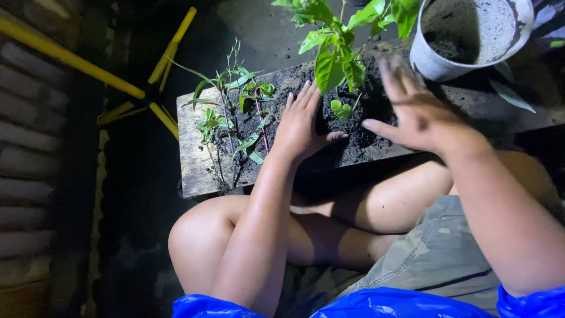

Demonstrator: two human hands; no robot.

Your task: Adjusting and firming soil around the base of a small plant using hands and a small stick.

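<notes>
Step in hand: packing soil mound (353, 126) around leafy seedling (335, 53). Left hand (303, 121) flat, open, on mound; right hand (412, 106) open, empty, just beside. Next, likely: firm pressing near stem.

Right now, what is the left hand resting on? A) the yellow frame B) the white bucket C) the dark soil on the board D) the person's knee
C: the left hand lies flat on the dark soil piled on the wooden board, beside the leafy plant.
</notes>
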